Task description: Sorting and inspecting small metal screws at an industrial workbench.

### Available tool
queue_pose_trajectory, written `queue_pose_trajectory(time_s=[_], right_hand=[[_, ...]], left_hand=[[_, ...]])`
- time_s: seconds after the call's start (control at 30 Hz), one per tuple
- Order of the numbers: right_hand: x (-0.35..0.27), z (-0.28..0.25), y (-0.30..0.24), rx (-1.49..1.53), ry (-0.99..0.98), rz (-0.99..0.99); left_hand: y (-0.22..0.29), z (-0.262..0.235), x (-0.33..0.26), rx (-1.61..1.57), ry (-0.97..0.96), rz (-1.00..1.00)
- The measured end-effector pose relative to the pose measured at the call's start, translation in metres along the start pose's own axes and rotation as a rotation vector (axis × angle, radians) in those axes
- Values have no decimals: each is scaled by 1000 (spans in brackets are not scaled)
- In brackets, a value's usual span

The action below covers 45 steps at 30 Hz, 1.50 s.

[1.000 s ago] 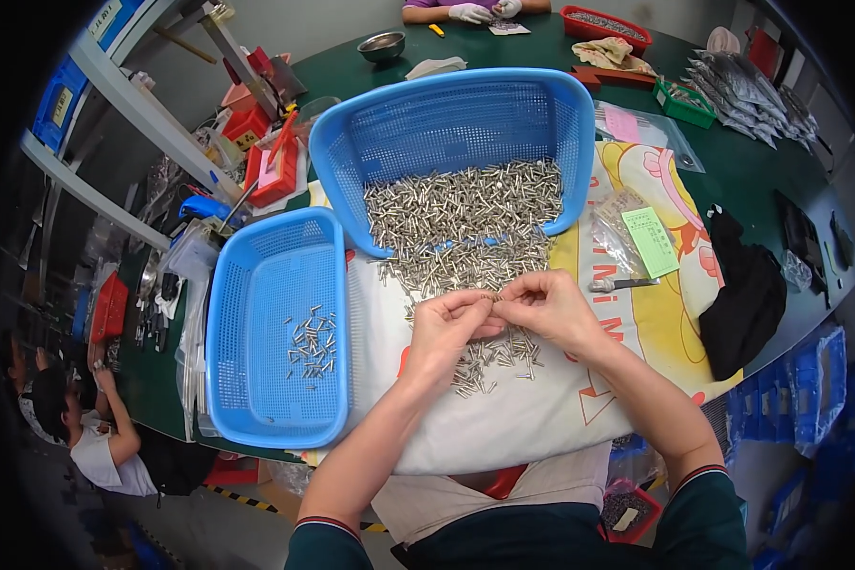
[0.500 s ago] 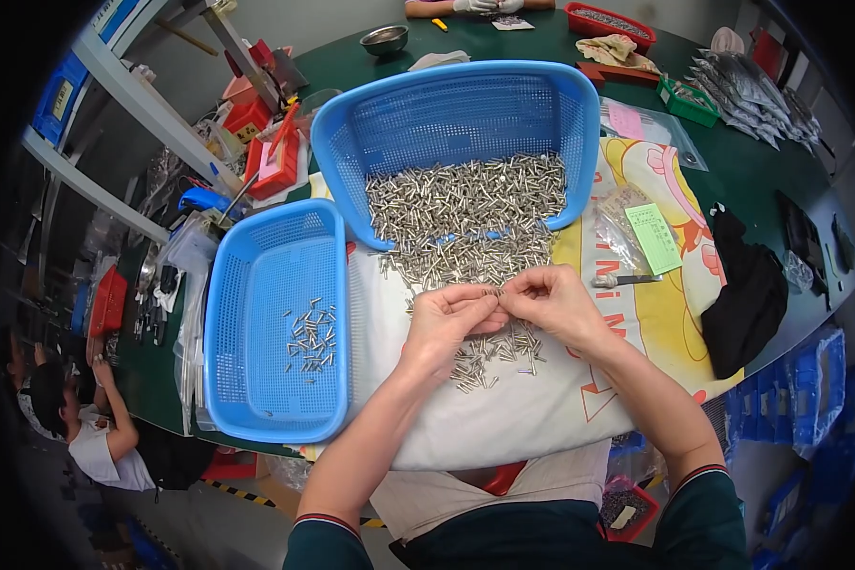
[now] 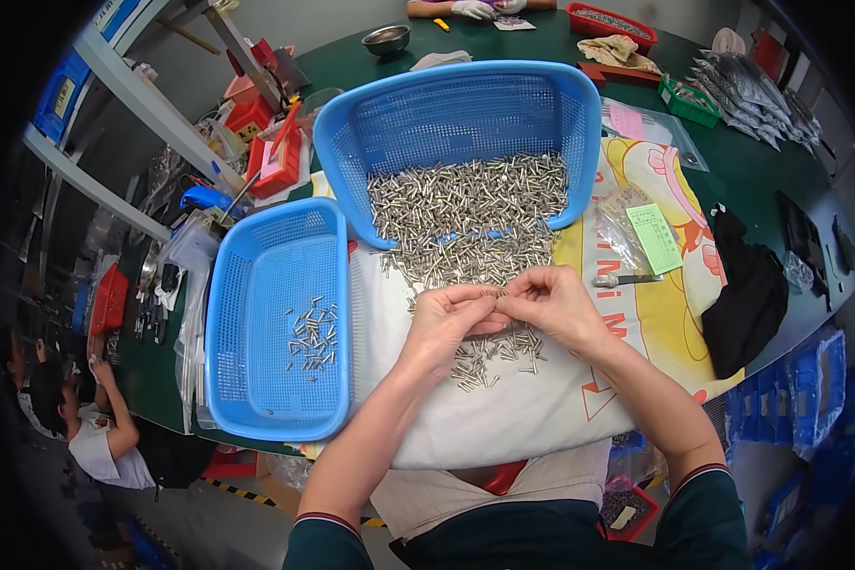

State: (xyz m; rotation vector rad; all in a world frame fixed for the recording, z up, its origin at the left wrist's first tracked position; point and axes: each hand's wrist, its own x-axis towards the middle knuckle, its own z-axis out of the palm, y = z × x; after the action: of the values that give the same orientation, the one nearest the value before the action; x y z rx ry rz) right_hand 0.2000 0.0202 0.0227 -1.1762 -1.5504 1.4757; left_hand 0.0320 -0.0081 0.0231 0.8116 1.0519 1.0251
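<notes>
My left hand (image 3: 445,328) and my right hand (image 3: 556,304) meet fingertip to fingertip over the white cloth. Both are closed in a pinch on small silver metal pins, mostly hidden by the fingers; how many I cannot tell. Beyond them a large blue basket (image 3: 456,74) lies tipped with its opening toward me. A heap of the same loose pins (image 3: 470,199) spills from it onto the cloth. More pins (image 3: 494,359) are scattered below my hands. To the left, a shallower blue basket (image 3: 275,404) holds a small cluster of pins (image 3: 313,334).
A plastic bag with a green label (image 3: 655,237) and a knife-like tool (image 3: 627,280) lie right of the heap. Black cloth (image 3: 746,304) hangs over the right table edge. Red bins (image 3: 274,163) stand far left. Gloved hands (image 3: 475,9) of another person show across the table.
My fingertips shift only very slightly, still pinched together. Both blue baskets and the pins stay essentially in place. The other person's gloved hands across the table have moved a little.
</notes>
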Motion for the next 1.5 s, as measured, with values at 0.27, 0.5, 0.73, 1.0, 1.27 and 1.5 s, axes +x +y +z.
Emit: queue_pose_trajectory(time_s=[0.27, 0.5, 0.73, 1.0, 1.27, 1.5], right_hand=[[0, 1, 0, -38, 10, -2], [0, -2, 0, -55, -22, 6], [1, -13, -8, 124, -100, 185], [1, -12, -10, 115, -112, 202], [1, -12, -9, 76, -88, 236], [-2, -9, -11, 25, -85, 199]], left_hand=[[1, 0, 0, 0, -10, 8], [1, 0, -2, 8, -25, 7], [7, 0, 0, -79, -67, -127], [5, -4, 3, -109, -99, -183], [5, -4, 2, -182, -132, -199], [5, -5, 2, -271, -144, -237]])
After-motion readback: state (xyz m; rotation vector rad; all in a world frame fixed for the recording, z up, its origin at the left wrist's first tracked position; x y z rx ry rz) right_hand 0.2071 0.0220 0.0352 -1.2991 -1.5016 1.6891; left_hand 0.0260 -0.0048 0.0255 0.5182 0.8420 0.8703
